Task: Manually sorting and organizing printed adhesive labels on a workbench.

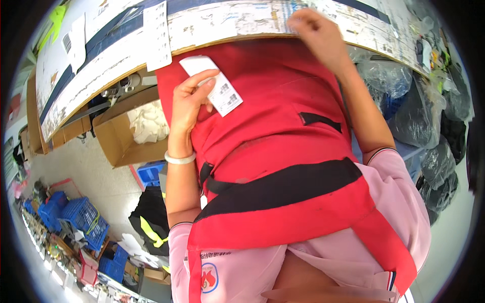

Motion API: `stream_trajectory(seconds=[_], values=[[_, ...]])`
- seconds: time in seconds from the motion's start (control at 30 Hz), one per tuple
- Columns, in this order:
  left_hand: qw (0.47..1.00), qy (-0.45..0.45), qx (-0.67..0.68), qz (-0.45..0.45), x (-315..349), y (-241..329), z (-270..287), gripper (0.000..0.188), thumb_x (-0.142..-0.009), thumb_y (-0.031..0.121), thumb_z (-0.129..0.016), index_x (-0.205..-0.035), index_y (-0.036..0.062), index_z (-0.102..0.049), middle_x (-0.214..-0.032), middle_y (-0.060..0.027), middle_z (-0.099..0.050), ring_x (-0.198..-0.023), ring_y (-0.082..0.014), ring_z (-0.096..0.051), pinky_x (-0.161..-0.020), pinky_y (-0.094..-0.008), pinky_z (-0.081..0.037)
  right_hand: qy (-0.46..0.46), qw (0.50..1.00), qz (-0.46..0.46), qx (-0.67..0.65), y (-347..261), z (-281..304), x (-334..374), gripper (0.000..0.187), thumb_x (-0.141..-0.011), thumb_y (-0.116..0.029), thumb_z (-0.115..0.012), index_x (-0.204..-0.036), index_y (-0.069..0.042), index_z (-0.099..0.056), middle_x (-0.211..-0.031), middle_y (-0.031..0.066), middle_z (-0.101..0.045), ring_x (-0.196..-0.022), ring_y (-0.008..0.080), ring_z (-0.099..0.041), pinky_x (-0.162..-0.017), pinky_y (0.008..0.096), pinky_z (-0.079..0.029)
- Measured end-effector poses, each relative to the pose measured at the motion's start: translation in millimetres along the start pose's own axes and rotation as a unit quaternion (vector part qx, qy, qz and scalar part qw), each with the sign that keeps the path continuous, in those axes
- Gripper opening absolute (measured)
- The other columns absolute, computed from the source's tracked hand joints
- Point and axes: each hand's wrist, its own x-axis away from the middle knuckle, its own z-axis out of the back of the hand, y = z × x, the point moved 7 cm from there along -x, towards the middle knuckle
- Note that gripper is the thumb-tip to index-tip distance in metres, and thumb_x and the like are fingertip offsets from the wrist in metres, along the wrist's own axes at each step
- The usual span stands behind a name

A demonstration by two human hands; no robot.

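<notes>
So your left hand has the white printed slip pinched between thumb and fingers, right in front of your red apron, a bit short of the worktable. The slip's tilted, with small dark print on the end nearer you. There's a white bangle on that wrist.

Your right hand is up at the table's near edge, fingers curled and kinda blurry, so I can't tell if the tips meet or have anything in them. Over to the left, a white strip lies across the table edge, its near end poking past it. Below that you've got an open cardboard box with crumpled white material inside.
</notes>
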Motion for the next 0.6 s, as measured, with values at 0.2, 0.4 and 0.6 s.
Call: stream_trajectory(seconds=[0.2, 0.4, 0.6], values=[[0.999, -0.002, 0.053, -0.012, -2, -2, 1, 0.022, -0.089, 0.008, -0.061, -0.108, -0.0010, -0.065, -0.084, -0.0059, -0.066, -0.059, -0.0077, -0.055, -0.051, -0.0194, -0.044, -0.428, 0.871, -0.136, -0.199, -58, -137, 52, 0.023, -0.087, -0.023, -0.064, -0.087, 0.000, -0.067, -0.069, 0.0030, -0.059, -0.058, 0.0073, -0.054, -0.052, 0.0217, -0.044], [0.999, -0.021, 0.046, 0.001, -1, -8, 5, 0.023, -0.086, 0.008, -0.066, -0.105, -0.0054, -0.065, -0.081, -0.0070, -0.067, -0.061, -0.0092, -0.058, -0.056, -0.0204, -0.048, -0.358, 0.859, -0.184, -0.316, -47, -150, 48, 0.018, -0.087, -0.019, -0.065, -0.088, -0.001, -0.065, -0.071, 0.0023, -0.060, -0.060, 0.0065, -0.055, -0.051, 0.0213, -0.044], [1.000, -0.024, 0.013, 0.013, -2, -6, 2, 0.021, -0.082, 0.005, -0.069, -0.100, -0.0046, -0.067, -0.077, -0.0059, -0.067, -0.060, -0.0085, -0.058, -0.055, -0.0206, -0.047, -0.265, 0.924, -0.042, -0.274, -58, -136, 31, 0.014, -0.088, -0.015, -0.064, -0.088, -0.001, -0.064, -0.076, 0.0008, -0.060, -0.066, 0.0071, -0.055, -0.060, 0.0219, -0.046]])
